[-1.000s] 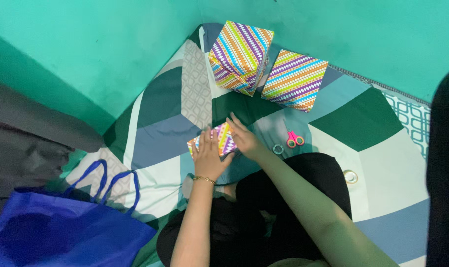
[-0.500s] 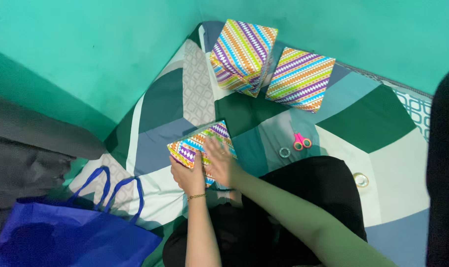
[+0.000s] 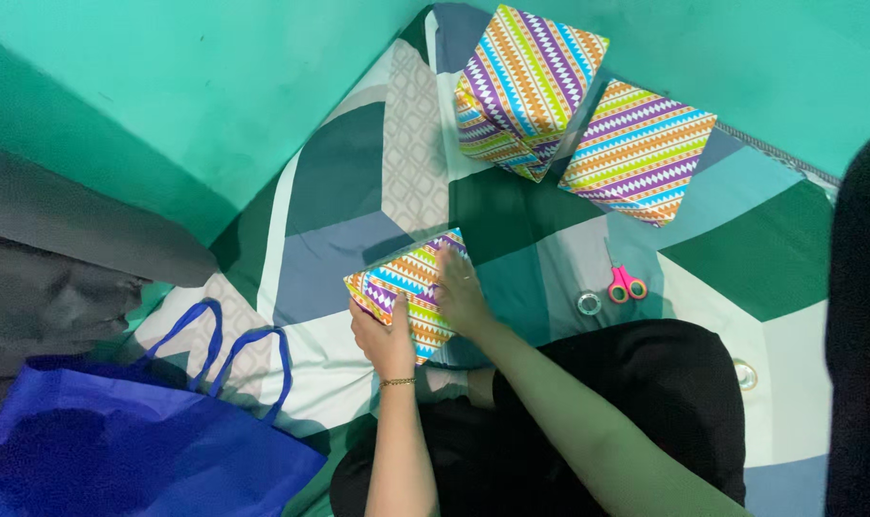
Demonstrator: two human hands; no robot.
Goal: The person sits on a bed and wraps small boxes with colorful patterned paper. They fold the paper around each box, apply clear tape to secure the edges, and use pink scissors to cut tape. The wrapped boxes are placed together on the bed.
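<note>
From the head camera I see both hands on one small wrapped box (image 3: 406, 292). The box lies on the quilt (image 3: 358, 191), near the middle of the view, a little left, just in front of the person's lap. Its paper has bright stripes and zigzags in many colours.

My left hand (image 3: 385, 337) holds the near left edge of the box. The thumb is on top and the other fingers go under or behind the side, so they are clamped on the box. There is a thin bracelet (image 3: 397, 382) on this wrist.

My right hand (image 3: 462, 292) lies flat on the top right part of the box. The fingers are together and stretched, they press on the paper and do not grip it.

At the far side, two bigger boxes in the same paper stand against the green wall (image 3: 167, 86). The left one (image 3: 526, 86) leans on the right one (image 3: 636, 148) and they touch.

To the right of the small box, well apart, pink scissors (image 3: 625, 284) lie on the quilt, with a tape roll (image 3: 588, 303) just beside them. A second roll (image 3: 744, 373) lies further right, by the black trousers.

At near left is a blue bag (image 3: 119, 440) with two handles, near the box but not touching it.
</note>
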